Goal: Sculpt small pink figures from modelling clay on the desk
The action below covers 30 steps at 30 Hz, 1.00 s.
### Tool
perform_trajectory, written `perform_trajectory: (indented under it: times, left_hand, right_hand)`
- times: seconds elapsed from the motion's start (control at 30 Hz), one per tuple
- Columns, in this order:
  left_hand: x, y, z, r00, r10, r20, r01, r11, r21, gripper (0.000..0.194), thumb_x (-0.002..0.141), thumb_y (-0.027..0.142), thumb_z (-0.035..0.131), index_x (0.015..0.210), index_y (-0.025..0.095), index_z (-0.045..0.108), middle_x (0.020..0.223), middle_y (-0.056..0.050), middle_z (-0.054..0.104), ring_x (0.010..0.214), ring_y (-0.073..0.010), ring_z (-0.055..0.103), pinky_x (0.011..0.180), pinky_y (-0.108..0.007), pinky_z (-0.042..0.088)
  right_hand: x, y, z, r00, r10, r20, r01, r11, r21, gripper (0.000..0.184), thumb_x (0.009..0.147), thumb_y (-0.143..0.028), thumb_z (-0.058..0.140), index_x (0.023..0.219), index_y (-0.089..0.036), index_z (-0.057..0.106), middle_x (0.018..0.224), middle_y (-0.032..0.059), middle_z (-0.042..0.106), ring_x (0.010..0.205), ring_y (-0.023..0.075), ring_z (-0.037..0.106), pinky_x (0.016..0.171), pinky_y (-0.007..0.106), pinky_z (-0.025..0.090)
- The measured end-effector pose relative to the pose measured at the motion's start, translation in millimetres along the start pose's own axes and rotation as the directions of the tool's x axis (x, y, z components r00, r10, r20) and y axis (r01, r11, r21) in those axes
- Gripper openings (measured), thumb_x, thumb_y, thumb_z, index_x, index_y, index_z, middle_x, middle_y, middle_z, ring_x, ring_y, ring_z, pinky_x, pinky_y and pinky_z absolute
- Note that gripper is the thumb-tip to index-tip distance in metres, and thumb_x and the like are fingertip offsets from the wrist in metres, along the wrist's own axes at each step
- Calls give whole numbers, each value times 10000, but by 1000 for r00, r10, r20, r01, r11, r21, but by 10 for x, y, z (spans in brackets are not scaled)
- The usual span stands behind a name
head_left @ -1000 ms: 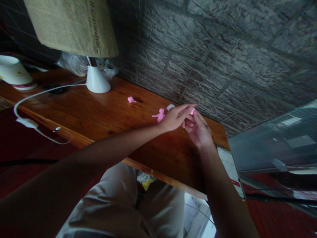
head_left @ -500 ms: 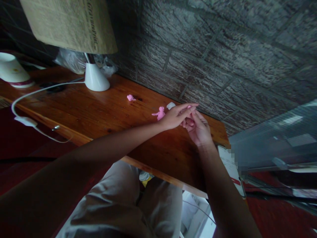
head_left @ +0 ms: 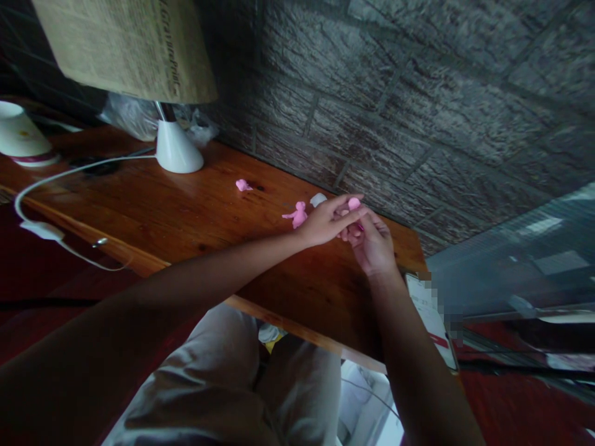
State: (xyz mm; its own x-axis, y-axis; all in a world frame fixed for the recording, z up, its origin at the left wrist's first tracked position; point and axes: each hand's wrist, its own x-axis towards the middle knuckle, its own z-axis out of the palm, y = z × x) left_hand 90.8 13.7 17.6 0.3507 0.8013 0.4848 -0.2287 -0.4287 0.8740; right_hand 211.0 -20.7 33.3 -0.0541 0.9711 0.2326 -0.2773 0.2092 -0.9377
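My left hand (head_left: 325,222) and my right hand (head_left: 372,243) meet over the far right part of a wooden table (head_left: 195,217). Between their fingertips is a small pink lump of clay (head_left: 354,203), pinched by both hands. Just left of my left hand a pink clay figure (head_left: 298,215) lies on the wood, with a small white piece (head_left: 318,199) behind it. Another pink bit (head_left: 242,185) lies farther left.
A lamp with a white base (head_left: 176,152) and a tan shade (head_left: 125,46) stands at the back left, its white cable (head_left: 60,179) trailing off the table edge. A phone (head_left: 432,322) lies by my right forearm. A dark stone wall (head_left: 395,93) runs behind.
The pink lump now shows more clearly above my fingertips; my fingers have curled slightly around it. The hands stay in the same place.
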Motion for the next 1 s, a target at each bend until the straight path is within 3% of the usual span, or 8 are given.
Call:
perform_trajectory:
  times: [0.17,0.27,0.33,0.5,0.63,0.83,1.0]
  left_hand:
    - [7,13,9,998,-69,-13,68,994,-91,363,958,388,608,1173,96,632,609,27,640,487,-70,604,475,-165,472]
    - [18,42,-8,994,-108,-10,106,990,-93,332,973,428,570,936,110,661,585,17,635,482,-68,599,488,-176,475]
    - [20,63,-23,994,-106,-16,104,992,-77,342,982,433,552,880,121,647,585,16,632,486,-68,601,498,-182,478]
    - [17,74,-51,999,-40,-35,38,999,-38,340,958,442,590,846,124,637,605,22,616,485,-62,589,478,-171,451]
    - [19,63,-56,1000,7,-8,-7,1000,13,394,954,469,585,795,115,654,645,-4,646,483,-58,585,473,-172,441]
    - [5,79,-69,997,72,4,-72,995,71,390,952,465,590,812,115,695,658,-18,672,492,-62,586,483,-172,446]
    - [-5,56,-29,999,44,28,-45,999,5,395,943,488,591,903,111,702,744,-35,706,502,-56,589,494,-171,468]
  right_hand:
    - [0,13,23,998,19,-57,-17,999,44,239,740,-445,825,880,-277,731,500,-101,464,461,77,445,496,217,444]
    - [1,14,26,996,21,-91,-16,998,58,238,735,-441,828,903,-291,750,579,-85,576,466,63,443,490,209,434]
    - [2,16,26,994,8,-111,-2,999,50,240,734,-452,826,895,-286,762,648,-68,637,472,57,445,487,211,430]
    - [7,12,16,981,-62,-183,56,998,-38,257,728,-458,827,900,-274,776,667,-58,636,472,48,433,423,192,332]
    - [15,-6,-6,973,-95,-210,84,995,-61,283,727,-504,821,808,-240,759,583,-67,543,452,43,372,390,190,248]
    - [24,-41,-19,984,-45,-172,40,999,-35,319,680,-478,852,883,-248,765,512,-93,445,431,53,304,380,200,220]
    - [39,-59,-49,987,1,-161,3,1000,28,277,674,-440,864,790,-233,723,527,-98,403,444,49,294,392,191,253]
